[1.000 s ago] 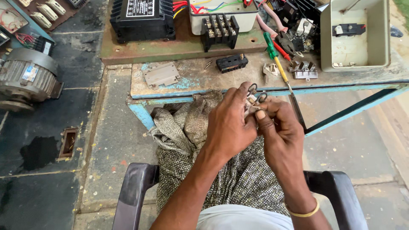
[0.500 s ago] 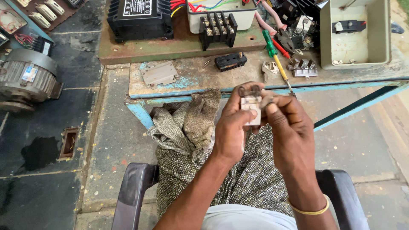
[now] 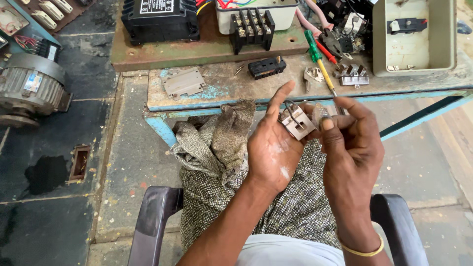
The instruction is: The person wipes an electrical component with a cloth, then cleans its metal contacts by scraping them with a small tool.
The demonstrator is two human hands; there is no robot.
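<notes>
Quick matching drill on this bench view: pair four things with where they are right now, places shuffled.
Things:
1. small metal part
2. green-handled screwdriver
3. motor
4. patterned cloth

Places:
A. on the floor, far left
B. draped over the lap and the table edge
C. between the left hand and right hand
D. lying on the table top

Pairs: 1-C, 2-D, 3-A, 4-B

Your left hand [image 3: 270,150] is raised palm-up with its forefinger pointing straight up and thumb curled inward, while your right hand [image 3: 351,143] sits close beside it, fingers bent and fingertips pinched toward the left thumb.
</notes>
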